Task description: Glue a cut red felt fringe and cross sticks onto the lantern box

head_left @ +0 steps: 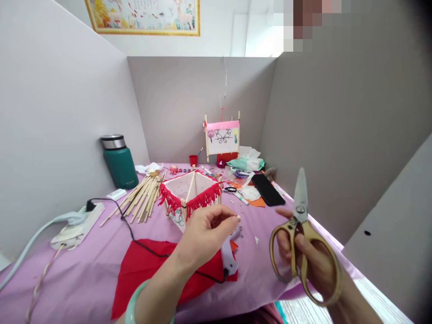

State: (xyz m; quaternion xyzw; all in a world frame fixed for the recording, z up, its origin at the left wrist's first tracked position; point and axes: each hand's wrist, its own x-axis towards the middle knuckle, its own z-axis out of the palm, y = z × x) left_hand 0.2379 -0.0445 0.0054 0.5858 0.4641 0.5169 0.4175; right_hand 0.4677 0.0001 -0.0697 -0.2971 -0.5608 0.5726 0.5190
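Observation:
My right hand [312, 261] grips gold-handled scissors [301, 225], blades closed and pointing up, over the table's right edge. My left hand [205, 234] is raised in front of me, its thumb and forefinger pinched together on something too small to make out. A pale green bangle [135, 300] sits on that wrist. Just beyond the left hand stands a small wooden-framed lantern [192, 193] with red fringe along its top. Under the left forearm lie a red sheet [148, 270] and a white glue gun [229, 254] with a black cord.
A purple cloth [84, 279] covers the table between grey partitions. A bundle of wooden sticks [141, 198], a power strip [77, 227] and a green flask [119, 162] are at left. A finished lantern [222, 139], black phone [267, 189] and craft scraps lie behind.

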